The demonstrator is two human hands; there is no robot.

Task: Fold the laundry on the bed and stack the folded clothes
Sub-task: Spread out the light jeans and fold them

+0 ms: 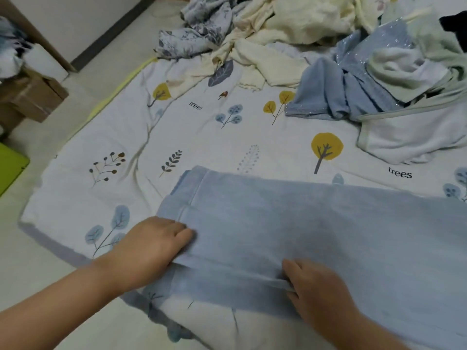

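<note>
Now left hand (154,245) and right hand (316,286) pinch blue garment's (303,223) near folded edge.

Soft, even indoor light fills the view — moderately bright, with no glare or hard highlights. Shadows are faint: a thin dark band lies under the folded edge of the pale blue garment (303,236) and beneath the left hand (151,246). The whole picture is slightly smeared and low in detail. Wide-angle distortion bends the bed sheet (202,137) at its edges — the far pile of clothes (290,29) looks softest.
</note>
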